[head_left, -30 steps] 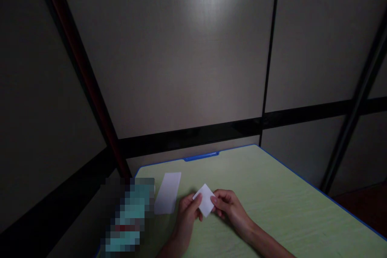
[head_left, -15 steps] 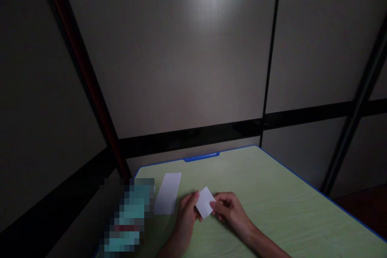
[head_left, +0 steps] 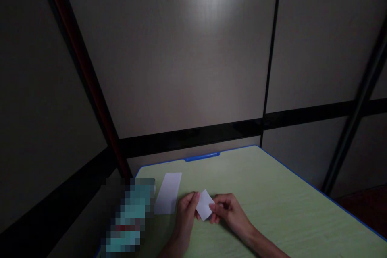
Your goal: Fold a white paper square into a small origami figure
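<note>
A small white square of paper, turned corner-up like a diamond, is held between my two hands just over the table. My left hand pinches its left corner, thumb on top and fingers behind. At the right corner, my right hand grips it with the thumb across its face and the fingers curled underneath. Whether the paper is folded in layers I cannot tell. Left of my left hand, a longer white strip of paper lies flat on the table.
The pale green table has a blue edge and a blue handle at its far side. A blurred-out teal object lies at the left edge. Grey panelled doors with a dark band rise behind the table.
The white square has shifted slightly down and tilted a little between my hands. Both hands keep their hold; the right fingers have moved a little beneath it. The long strip has stayed put.
</note>
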`<state>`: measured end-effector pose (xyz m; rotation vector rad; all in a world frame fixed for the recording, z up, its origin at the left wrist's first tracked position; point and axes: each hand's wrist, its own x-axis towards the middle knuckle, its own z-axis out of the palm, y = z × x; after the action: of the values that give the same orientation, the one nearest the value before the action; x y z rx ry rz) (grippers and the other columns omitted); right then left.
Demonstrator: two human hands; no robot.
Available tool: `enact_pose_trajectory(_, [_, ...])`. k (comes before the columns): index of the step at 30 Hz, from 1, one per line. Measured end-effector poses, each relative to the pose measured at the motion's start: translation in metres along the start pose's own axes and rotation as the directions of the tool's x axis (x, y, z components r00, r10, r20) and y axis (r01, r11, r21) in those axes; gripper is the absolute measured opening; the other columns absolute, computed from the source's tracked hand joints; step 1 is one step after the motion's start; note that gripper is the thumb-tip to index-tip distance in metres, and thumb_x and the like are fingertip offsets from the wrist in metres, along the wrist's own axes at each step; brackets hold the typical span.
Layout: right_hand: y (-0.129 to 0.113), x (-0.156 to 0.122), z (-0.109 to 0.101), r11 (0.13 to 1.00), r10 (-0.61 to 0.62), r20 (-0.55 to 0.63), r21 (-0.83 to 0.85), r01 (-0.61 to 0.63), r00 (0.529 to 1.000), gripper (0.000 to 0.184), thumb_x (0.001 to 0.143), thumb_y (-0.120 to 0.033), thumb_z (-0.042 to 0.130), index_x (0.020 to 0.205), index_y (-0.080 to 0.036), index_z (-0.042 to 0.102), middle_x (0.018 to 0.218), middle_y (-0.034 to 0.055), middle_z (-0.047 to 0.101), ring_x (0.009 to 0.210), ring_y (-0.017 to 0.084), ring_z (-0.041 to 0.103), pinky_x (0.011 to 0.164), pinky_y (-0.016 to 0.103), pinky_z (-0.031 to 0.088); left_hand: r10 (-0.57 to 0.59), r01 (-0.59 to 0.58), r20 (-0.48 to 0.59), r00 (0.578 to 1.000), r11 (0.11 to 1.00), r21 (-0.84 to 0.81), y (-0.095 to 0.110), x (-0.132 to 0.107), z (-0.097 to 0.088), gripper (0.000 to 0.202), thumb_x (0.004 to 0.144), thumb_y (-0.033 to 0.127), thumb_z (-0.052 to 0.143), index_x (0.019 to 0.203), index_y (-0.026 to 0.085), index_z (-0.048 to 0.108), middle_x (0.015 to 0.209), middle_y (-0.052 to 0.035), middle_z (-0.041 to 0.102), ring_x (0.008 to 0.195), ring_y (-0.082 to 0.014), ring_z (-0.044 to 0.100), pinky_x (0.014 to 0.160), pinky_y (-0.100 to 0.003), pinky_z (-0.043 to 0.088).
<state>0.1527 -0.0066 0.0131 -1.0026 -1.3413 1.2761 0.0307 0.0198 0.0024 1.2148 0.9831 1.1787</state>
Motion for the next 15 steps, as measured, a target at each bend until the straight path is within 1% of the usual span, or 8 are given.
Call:
enact_pose_trajectory(3, [0.002,-0.0008,0.0018,0.996,-0.017,-0.013,-0.087,0.016,1.0,0.029,0.058,-0.037,0.055,0.046,-0.012,0.046,0.039,-0.0051,0.04,0.037,0.005,0.035,0.038,0.018,0.026,0.106,-0.099,-0.042,0.993,0.983,0.156,0.0061,-0.0045,0.0021,0.032,0.058,0.04,0.05,0.04,0.016,0.038,0.038,0.0065,0.032,0.036,-0.0061,0.031,0.034,-0.018,0.021])
enact_pose_trajectory(5, [0.0028,-0.0014,0.0024,0.99,-0.06,-0.055,-0.128,0.053,0.997,0.032,0.06,-0.036,0.053,0.043,-0.013,0.04,0.041,-0.0067,0.031,0.039,0.004,0.029,0.037,0.017,0.022,0.19,-0.18,-0.034,0.981,0.963,0.203,0.0097,-0.0078,0.0045,0.032,0.057,0.036,0.052,0.037,0.016,0.035,0.04,0.0064,0.031,0.04,-0.0063,0.032,0.038,-0.017,0.025])
enact_pose_trajectory(6, [0.0026,-0.0017,0.0024,0.988,-0.08,-0.075,-0.136,0.069,0.994,0.033,0.062,-0.037,0.051,0.042,-0.014,0.037,0.042,-0.0069,0.028,0.04,0.004,0.027,0.037,0.017,0.02,0.202,-0.193,-0.019,0.979,0.959,0.209,0.0104,-0.0089,0.0055,0.032,0.057,0.035,0.052,0.037,0.016,0.035,0.041,0.0064,0.031,0.041,-0.0064,0.032,0.038,-0.017,0.025])
enact_pose_trajectory(7, [0.002,-0.0019,0.0022,0.987,-0.095,-0.088,-0.136,0.082,0.992,0.034,0.063,-0.037,0.049,0.042,-0.014,0.035,0.042,-0.007,0.026,0.041,0.004,0.025,0.037,0.017,0.019,0.198,-0.192,-0.008,0.98,0.96,0.206,0.0105,-0.0094,0.0062,0.031,0.057,0.034,0.052,0.037,0.016,0.036,0.041,0.0064,0.03,0.041,-0.0063,0.032,0.038,-0.017,0.025])
enact_pose_trajectory(9, [0.0002,-0.0022,0.0011,0.988,-0.114,-0.104,-0.112,0.102,0.988,0.035,0.064,-0.039,0.048,0.042,-0.015,0.034,0.042,-0.0071,0.025,0.04,0.004,0.024,0.036,0.018,0.018,0.137,-0.138,0.018,0.99,0.974,0.179,0.0087,-0.0088,0.0065,0.028,0.057,0.035,0.052,0.041,0.015,0.039,0.04,0.0065,0.032,0.039,-0.006,0.031,0.035,-0.017,0.024])
enact_pose_trajectory(12, [-0.0017,-0.002,-0.0012,0.992,-0.117,-0.134,-0.068,0.108,0.984,0.035,0.065,-0.04,0.047,0.043,-0.014,0.038,0.037,-0.0075,0.028,0.036,0.004,0.025,0.034,0.018,0.017,0.037,-0.043,0.056,0.998,0.992,0.119,0.0051,-0.0055,0.0047,0.024,0.056,0.036,0.054,0.049,0.013,0.048,0.042,0.0044,0.041,0.036,-0.0059,0.033,0.031,-0.016,0.023])
enact_pose_trajectory(13, [-0.0015,-0.0018,-0.0019,0.994,-0.103,-0.137,-0.058,0.096,0.985,0.035,0.064,-0.041,0.048,0.043,-0.014,0.04,0.035,-0.0075,0.03,0.033,0.004,0.025,0.033,0.018,0.017,0.03,-0.036,0.058,0.998,0.994,0.103,0.0044,-0.0044,0.0039,0.024,0.056,0.035,0.054,0.051,0.013,0.05,0.043,0.003,0.044,0.037,-0.0061,0.035,0.031,-0.016,0.025])
enact_pose_trajectory(15, [0.0002,-0.0011,-0.003,0.998,-0.063,-0.117,-0.028,0.06,0.991,0.035,0.063,-0.041,0.05,0.042,-0.013,0.043,0.031,-0.0068,0.035,0.029,0.003,0.026,0.031,0.018,0.016,0.052,-0.056,0.05,0.997,0.995,0.086,0.0034,-0.003,0.002,0.023,0.057,0.034,0.055,0.051,0.012,0.052,0.044,0.0016,0.046,0.038,-0.0062,0.036,0.033,-0.016,0.026])
